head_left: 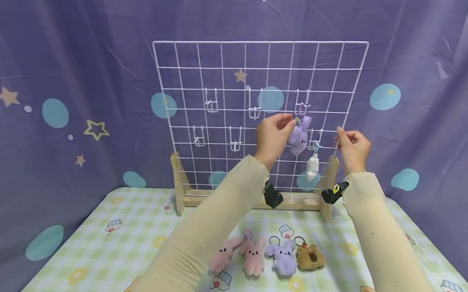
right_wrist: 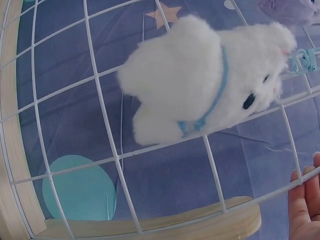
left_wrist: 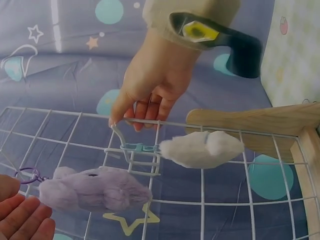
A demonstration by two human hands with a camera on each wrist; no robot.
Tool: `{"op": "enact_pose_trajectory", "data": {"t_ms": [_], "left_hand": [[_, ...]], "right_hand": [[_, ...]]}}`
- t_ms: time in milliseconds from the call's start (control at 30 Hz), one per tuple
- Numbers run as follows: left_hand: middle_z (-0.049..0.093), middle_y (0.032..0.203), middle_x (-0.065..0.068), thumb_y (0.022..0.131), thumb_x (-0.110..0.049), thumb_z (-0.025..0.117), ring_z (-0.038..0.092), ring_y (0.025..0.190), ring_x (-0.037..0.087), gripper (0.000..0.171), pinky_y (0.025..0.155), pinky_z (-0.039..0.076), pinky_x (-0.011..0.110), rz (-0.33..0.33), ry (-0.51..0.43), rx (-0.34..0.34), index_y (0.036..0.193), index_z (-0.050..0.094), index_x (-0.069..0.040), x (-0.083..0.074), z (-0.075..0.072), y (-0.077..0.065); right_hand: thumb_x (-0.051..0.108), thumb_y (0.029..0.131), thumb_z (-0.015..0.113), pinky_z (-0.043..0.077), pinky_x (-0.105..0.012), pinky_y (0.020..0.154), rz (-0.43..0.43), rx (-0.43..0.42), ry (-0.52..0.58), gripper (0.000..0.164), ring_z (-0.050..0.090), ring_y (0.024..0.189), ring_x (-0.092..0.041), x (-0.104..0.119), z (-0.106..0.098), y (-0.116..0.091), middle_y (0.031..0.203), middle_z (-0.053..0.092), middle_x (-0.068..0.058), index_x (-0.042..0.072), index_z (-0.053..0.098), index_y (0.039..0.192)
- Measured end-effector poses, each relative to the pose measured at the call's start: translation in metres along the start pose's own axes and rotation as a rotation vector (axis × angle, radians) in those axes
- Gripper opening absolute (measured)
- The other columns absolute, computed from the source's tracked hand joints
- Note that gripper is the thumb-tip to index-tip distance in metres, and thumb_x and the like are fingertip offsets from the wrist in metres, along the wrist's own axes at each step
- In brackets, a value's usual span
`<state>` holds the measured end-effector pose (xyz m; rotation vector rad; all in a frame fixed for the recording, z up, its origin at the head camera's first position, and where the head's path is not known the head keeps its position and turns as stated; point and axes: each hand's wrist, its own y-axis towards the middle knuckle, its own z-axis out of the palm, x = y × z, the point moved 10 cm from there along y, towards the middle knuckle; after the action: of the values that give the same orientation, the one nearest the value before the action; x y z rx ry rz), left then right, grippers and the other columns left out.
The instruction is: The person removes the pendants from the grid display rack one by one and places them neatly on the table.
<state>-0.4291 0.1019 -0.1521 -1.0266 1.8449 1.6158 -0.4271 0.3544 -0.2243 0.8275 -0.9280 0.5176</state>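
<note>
A purple plush bunny keychain [head_left: 298, 140] hangs by its purple ring from a hook on the white wire grid [head_left: 245, 41]. My left hand [head_left: 274, 137] is beside the bunny's upper part; in the left wrist view its thumb and fingers stand apart near the ring. At the grid's right edge, my right hand [head_left: 354, 148] grips the outer wire, thumb in front and fingers behind. A white plush dog keychain [right_wrist: 170, 85] with a blue collar hangs by a blue clasp from a lower hook, between the two hands.
A wooden stand [head_left: 199, 201] bears the grid. Several other white hooks [head_left: 254, 113] are on it. Two pink bunny keychains [head_left: 253, 255], another purple bunny keychain [head_left: 283, 259] and a brown bear-like keychain [head_left: 309, 258] lie on the checked tablecloth [head_left: 109, 254].
</note>
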Motion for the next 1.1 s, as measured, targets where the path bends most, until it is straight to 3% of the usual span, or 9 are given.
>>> {"op": "enact_pose_trajectory", "data": {"t_ms": [400, 600, 767, 1100], "left_hand": [[0.073, 0.092, 0.004, 0.087, -0.016, 0.068, 0.067, 0.080, 0.008, 0.019, 0.068, 0.048, 0.011, -0.018, 0.060, 0.003, 0.102, 0.072, -0.006, -0.010, 0.017, 0.012], [0.073, 0.085, 0.004, 0.086, -0.016, 0.069, 0.066, 0.075, 0.012, 0.014, 0.063, 0.045, 0.011, -0.012, 0.097, -0.045, 0.095, 0.074, -0.006, -0.008, 0.017, 0.012], [0.072, 0.083, 0.000, 0.086, -0.020, 0.069, 0.064, 0.072, 0.008, 0.014, 0.063, 0.045, 0.012, -0.019, 0.112, -0.043, 0.094, 0.075, -0.009, -0.007, 0.018, 0.013], [0.073, 0.085, 0.002, 0.088, -0.018, 0.067, 0.065, 0.074, 0.007, 0.015, 0.064, 0.047, 0.011, -0.030, 0.069, -0.069, 0.096, 0.074, -0.007, -0.006, 0.017, 0.014]], "right_hand": [[0.012, 0.084, 0.071, 0.047, -0.014, 0.052, -0.023, -0.024, 0.006, 0.025, 0.055, 0.048, -0.005, -0.011, -0.007, 0.011, 0.057, 0.064, 0.005, 0.010, 0.057, 0.063], [0.012, 0.085, 0.070, 0.046, -0.013, 0.051, -0.026, -0.017, -0.014, 0.025, 0.054, 0.047, -0.004, -0.012, -0.005, 0.011, 0.056, 0.063, 0.007, 0.010, 0.057, 0.064], [0.009, 0.085, 0.070, 0.045, -0.014, 0.050, -0.047, -0.021, 0.006, 0.025, 0.053, 0.046, -0.004, -0.009, -0.005, 0.011, 0.055, 0.062, 0.006, 0.009, 0.057, 0.064], [0.005, 0.085, 0.068, 0.046, -0.015, 0.049, -0.041, -0.005, 0.025, 0.025, 0.056, 0.045, -0.005, 0.001, 0.000, 0.003, 0.053, 0.062, 0.003, 0.005, 0.056, 0.063]]}}
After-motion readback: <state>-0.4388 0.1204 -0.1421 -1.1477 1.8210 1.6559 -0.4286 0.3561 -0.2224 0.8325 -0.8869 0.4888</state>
